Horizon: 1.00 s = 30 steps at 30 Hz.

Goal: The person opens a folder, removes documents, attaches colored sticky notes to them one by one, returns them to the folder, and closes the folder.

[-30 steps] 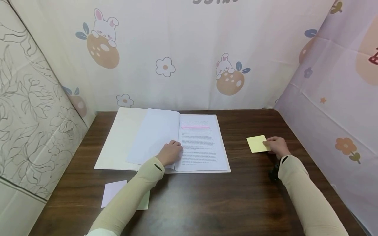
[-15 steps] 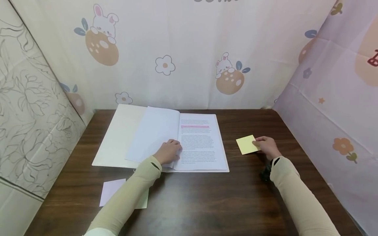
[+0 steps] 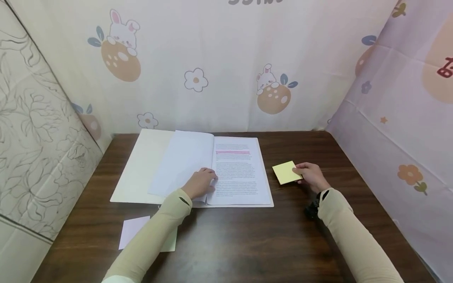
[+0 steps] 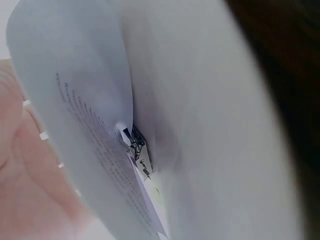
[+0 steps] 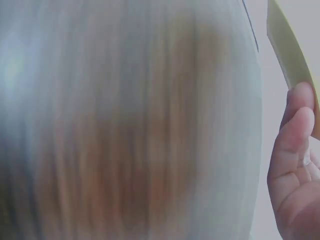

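Note:
An open white folder point(image 3: 136, 181) lies across the table's left and middle, holding printed pages point(image 3: 235, 184) with pink-highlighted lines near the top. My left hand point(image 3: 201, 182) rests on the turned blank page point(image 3: 187, 153), its fingertips right at the fold between the pages. In the left wrist view a metal binder clip point(image 4: 139, 149) shows between the curved sheets. At the right, my right hand point(image 3: 312, 175) pinches the near right corner of a yellow sticky note pad point(image 3: 284, 173), thumb on top. The pad's edge point(image 5: 287, 45) stands above the fingertips in the right wrist view.
A lilac note point(image 3: 131, 231) and a pale green note point(image 3: 170, 240) lie at the lower left, partly hidden by my left sleeve point(image 3: 152, 236). A patterned curtain point(image 3: 226, 47) hangs behind the dark wooden table point(image 3: 240, 243) and along its right side.
My right hand has moved left with the yellow sticky note pad, bringing it near the folder's right edge. My left hand stays on the page.

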{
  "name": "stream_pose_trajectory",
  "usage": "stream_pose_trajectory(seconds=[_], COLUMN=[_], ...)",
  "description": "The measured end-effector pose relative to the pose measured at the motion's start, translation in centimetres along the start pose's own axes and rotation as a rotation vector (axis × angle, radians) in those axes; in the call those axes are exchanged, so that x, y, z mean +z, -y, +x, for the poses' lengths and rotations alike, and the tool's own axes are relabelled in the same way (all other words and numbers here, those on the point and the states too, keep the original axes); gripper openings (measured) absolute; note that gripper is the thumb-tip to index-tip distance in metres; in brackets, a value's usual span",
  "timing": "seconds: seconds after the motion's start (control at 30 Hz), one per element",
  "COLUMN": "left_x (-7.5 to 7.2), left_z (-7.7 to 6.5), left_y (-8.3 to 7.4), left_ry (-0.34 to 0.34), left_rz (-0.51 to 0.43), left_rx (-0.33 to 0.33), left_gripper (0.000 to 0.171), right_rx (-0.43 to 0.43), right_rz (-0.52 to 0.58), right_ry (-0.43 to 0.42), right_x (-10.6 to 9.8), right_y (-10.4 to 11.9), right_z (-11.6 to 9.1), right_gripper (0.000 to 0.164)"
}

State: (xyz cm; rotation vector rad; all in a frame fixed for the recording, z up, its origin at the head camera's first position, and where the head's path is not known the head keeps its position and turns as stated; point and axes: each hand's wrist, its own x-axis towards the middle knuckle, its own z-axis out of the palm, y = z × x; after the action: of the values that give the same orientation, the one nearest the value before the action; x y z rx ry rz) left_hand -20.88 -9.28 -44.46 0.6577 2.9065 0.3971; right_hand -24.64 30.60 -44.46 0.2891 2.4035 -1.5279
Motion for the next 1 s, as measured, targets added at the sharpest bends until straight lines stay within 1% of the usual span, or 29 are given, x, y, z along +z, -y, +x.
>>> stream_pose_trajectory(seconds=[0.2,0.3,0.43,0.63,0.83,1.0], left_x=[0.4,0.2,0.0,0.0,0.1,0.1], left_z=[-0.1,-0.1,-0.1,-0.2,-0.2,-0.3], left_y=[0.0,-0.1,-0.6,-1.1,-1.5,-2.0], left_ry=[-0.05,-0.059,-0.068,-0.106,-0.126,-0.133], left_rz=[-0.036,-0.071,-0.127,-0.18,-0.206,-0.265], left_rx=[0.01,0.008,0.006,0.021,-0.01,-0.048], left_gripper=[0.024,0.026,0.028,0.026,0.026,0.027], right_rx=[-0.017,-0.026,-0.009,0.008,0.007,-0.007], right_rz=[0.015,0.014,0.023,0.055,0.073,0.087], right_ry=[0.006,0.011,0.022,0.047,0.053,0.054], right_x=[1.5,2.3,3.4,4.9,6.2,7.2], right_y=[0.8,1.2,1.8,2.6,2.7,2.8], right_z=[0.0,-0.1,-0.4,-1.0,-1.3,-1.8], right_gripper=[0.047,0.047,0.047,0.047,0.045,0.043])
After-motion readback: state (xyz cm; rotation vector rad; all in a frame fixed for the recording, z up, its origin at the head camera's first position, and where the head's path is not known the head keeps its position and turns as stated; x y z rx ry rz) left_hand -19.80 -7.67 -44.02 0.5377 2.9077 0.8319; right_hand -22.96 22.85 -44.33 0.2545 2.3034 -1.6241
